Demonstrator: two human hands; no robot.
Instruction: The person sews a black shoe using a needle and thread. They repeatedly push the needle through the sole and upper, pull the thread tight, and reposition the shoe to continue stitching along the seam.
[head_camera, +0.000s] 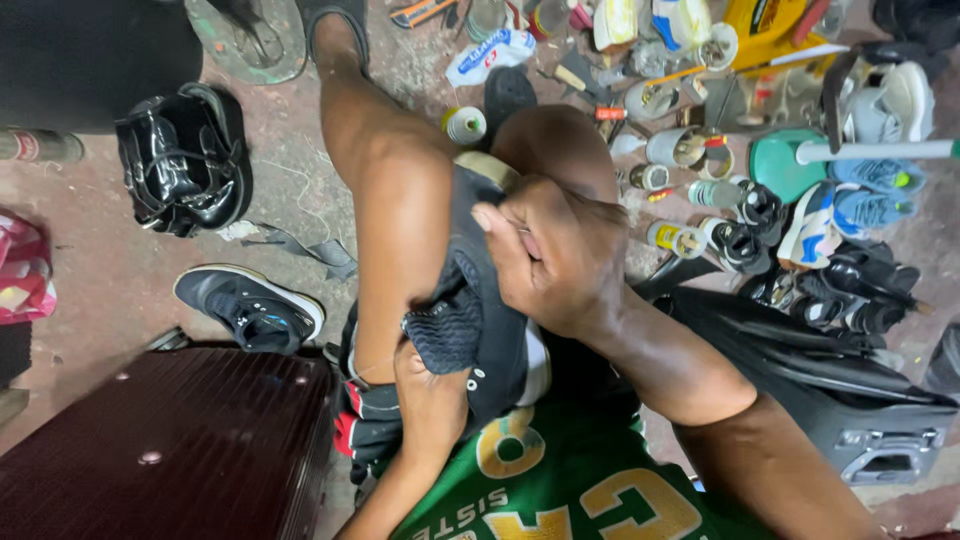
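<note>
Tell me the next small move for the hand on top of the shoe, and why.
Probably pull the right hand up and away from the black shoe: its fingers are pinched at the shoe's upper edge, while the left hand braces the shoe from below, between the knees.

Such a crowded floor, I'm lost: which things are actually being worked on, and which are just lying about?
In hand: dark shoe, gripped by left hand and right hand.

Lying about: black sneaker, black handbag, thread spool, blue sneakers, maroon suitcase.
</note>
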